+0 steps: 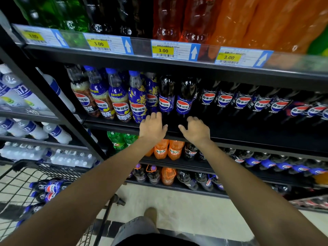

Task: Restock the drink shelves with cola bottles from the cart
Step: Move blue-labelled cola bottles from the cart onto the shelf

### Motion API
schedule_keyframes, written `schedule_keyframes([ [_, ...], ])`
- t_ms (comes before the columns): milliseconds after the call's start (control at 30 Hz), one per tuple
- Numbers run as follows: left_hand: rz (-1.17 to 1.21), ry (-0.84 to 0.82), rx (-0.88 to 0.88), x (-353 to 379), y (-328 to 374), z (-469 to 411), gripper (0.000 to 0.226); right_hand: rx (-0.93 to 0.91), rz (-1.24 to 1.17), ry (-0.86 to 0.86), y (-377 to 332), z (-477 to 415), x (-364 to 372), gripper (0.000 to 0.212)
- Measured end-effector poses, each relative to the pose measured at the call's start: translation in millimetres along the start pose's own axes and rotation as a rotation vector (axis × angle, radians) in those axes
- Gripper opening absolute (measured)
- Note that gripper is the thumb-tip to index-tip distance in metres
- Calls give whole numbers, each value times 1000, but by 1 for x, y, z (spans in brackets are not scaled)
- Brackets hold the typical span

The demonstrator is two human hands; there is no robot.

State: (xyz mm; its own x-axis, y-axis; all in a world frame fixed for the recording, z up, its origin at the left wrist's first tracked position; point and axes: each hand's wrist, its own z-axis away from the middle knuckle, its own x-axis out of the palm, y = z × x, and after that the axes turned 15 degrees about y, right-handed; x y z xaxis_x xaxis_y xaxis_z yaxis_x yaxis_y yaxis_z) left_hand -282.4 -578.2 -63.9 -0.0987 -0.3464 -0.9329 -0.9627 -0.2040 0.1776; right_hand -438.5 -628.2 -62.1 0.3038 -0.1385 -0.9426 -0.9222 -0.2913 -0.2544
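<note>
1. At the front edge of the middle shelf [248,129] both my hands are stretched out side by side, with a small gap between them.
2. My left hand [153,126] has its fingers nearly straight and holds nothing. Its fingertips are at the foot of the left cola bottle [166,96].
3. My right hand [195,129] is loosely curled and also holds nothing. The right cola bottle [185,98] stands just beyond its fingers. I cannot tell if either hand really touches a bottle.
4. Both these bottles stand upright, long axis vertical, labels toward me, and they lie straight ahead of the hands toward the back of the shelf.
5. The cart bottles [51,188] lie on their sides in the cart [17,183], low at my left and well apart from both hands, with caps pointing to the left.
6. My left hand is the nearer one to the cart. I judge the next reach goes down and to the left, and a lying bottle must be turned upright before it goes on the shelf.
</note>
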Motion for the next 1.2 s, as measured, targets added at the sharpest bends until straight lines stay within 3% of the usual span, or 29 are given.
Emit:
schedule_keyframes([
  [67,-146,-45,82,-6,-2,11,49,-133,96,-22,-4,12,-3,45],
  [200,-203,-86,66,-17,-13,45,46,-308,145,-32,-18,39,-2,40],
  [400,-204,-120,-170,-41,-66,124,44,-518,76,-108,-70,83,16,39],
  [800,-240,-182,-744,-79,-221,278,47,-1020,-100,-306,-241,169,64,35],
  [1000,-232,-298,-866,-60,-300,312,54,-1154,-35,-403,-325,175,114,35],
  [1200,-209,-444,-859,-23,-371,323,51,-1207,94,-522,-401,172,178,35],
])
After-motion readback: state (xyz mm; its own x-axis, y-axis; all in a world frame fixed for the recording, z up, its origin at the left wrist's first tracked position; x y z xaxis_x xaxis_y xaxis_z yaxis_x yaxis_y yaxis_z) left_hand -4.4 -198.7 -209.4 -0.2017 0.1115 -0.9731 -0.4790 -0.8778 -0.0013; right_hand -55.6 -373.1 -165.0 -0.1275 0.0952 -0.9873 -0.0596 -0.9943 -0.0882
